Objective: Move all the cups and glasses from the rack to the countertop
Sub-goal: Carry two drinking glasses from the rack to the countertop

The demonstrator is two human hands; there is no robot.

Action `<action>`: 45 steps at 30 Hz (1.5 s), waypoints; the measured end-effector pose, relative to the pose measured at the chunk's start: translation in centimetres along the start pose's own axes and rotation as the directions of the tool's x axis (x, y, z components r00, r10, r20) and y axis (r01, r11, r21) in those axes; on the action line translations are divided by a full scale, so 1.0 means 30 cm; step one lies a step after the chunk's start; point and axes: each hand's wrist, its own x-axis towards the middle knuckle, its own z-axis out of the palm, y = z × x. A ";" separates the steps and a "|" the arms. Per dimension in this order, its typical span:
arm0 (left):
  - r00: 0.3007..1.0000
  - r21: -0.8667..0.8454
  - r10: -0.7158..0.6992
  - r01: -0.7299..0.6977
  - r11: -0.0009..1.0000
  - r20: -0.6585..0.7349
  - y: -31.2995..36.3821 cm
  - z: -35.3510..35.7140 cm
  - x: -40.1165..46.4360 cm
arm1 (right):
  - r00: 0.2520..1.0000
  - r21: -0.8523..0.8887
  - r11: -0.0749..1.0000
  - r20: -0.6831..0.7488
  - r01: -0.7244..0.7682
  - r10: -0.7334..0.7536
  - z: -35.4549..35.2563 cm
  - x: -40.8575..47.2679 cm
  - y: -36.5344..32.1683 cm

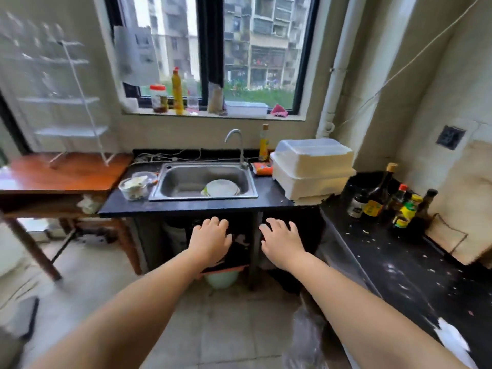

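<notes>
While both hands, left hand and right hand, hover with fingers spread and empty, nothing is taken yet; next comes reaching the rack, up and left of them.

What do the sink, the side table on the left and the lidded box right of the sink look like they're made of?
Sink: brushed stainless steel, judging by its grey metallic sheen. Side table: wood, glossy reddish-brown with visible grain, probably varnished. Lidded box: plastic, it seems, off-white with a cloudy translucent lid.

Both bare arms reach straight out in front. The left hand and the right hand are side by side, a little apart, palms down. Their fingers are spread and loose, and they hold nothing.
</notes>
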 end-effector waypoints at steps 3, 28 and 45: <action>0.989 0.002 -0.146 0.146 0.989 -0.034 -0.227 -0.043 -0.063 | 0.991 0.008 0.991 -0.009 0.132 -0.132 0.002 0.131 -0.219; 0.704 -0.091 -0.701 0.695 0.713 -0.114 -1.568 -0.238 0.160 | 0.731 -0.015 0.732 -0.051 0.681 -0.680 0.021 1.363 -1.388; 0.784 -0.062 -0.579 0.582 0.811 -0.224 -2.655 -0.479 0.543 | 0.805 0.097 0.803 -0.176 0.587 -0.567 -0.087 2.112 -2.241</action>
